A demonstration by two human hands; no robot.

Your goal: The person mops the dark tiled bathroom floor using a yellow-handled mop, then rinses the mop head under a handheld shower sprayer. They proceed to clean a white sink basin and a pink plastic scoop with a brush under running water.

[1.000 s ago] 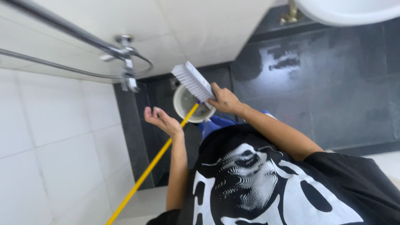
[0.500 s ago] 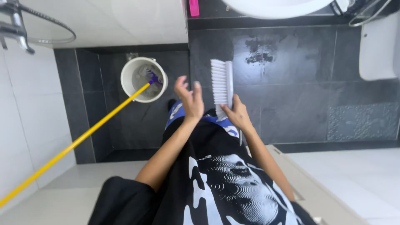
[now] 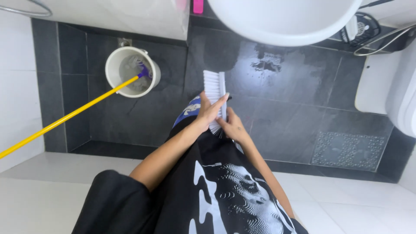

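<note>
A white-bristled scrub brush (image 3: 213, 86) with a blue back is held upright in front of my black printed shirt, over the dark tiled floor. My left hand (image 3: 209, 110) wraps its lower left side, fingers laid along the bristles. My right hand (image 3: 232, 126) grips the brush's lower end from the right, just below the left hand. The brush's handle is hidden between the two hands.
A white bucket (image 3: 113, 64) stands on the dark floor at upper left, with a yellow-handled mop (image 3: 73, 113) leaning in it and running out to the left. A white basin (image 3: 281, 19) hangs above. A white toilet (image 3: 392, 91) is at right, a floor drain grate (image 3: 348, 151) near it.
The view has swung right from the wall rail to the floor and basin. My left hand let go of the yellow handle and came onto the brush beside my right hand.
</note>
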